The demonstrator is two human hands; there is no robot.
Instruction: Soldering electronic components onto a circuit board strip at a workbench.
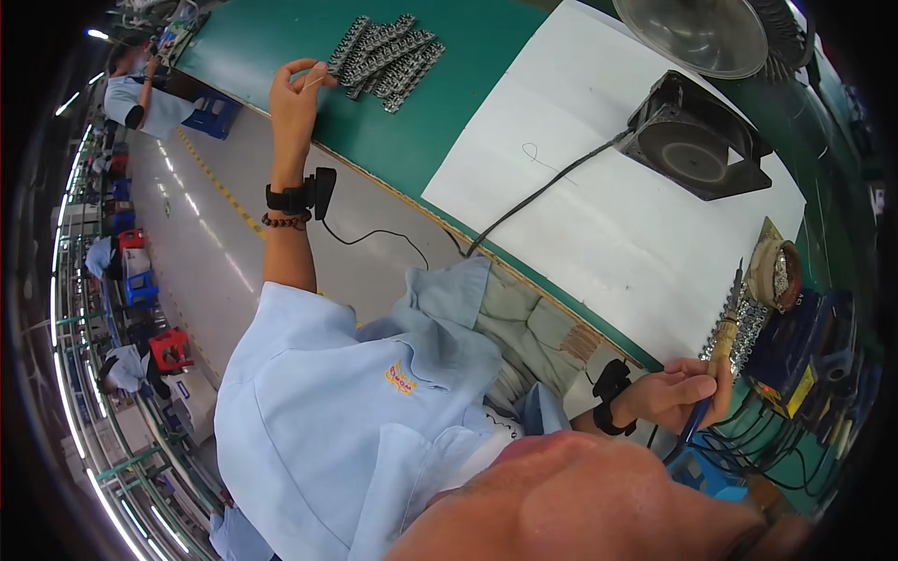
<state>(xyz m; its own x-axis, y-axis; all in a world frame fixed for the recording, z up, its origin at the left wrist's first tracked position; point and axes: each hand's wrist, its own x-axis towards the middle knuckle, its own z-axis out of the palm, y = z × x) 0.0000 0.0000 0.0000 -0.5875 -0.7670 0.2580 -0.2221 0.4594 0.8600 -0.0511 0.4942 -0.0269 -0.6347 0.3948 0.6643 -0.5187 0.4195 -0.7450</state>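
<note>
My left hand is raised at the green table's far left edge, beside a pile of metal component strips. Its thumb and fingers are pinched together on what looks like a thin pale wire. My right hand grips the blue handle of a soldering iron, whose dark tip points away from me. Next to the iron lies a heap of small shiny metal parts. A round brown holder with shiny material inside stands just beyond the tip.
A white sheet covers much of the green table. On it stands a black fan, its cable running over the table edge. A blue box with cables is at the right, and a round lamp at the far right. Another person works at far left.
</note>
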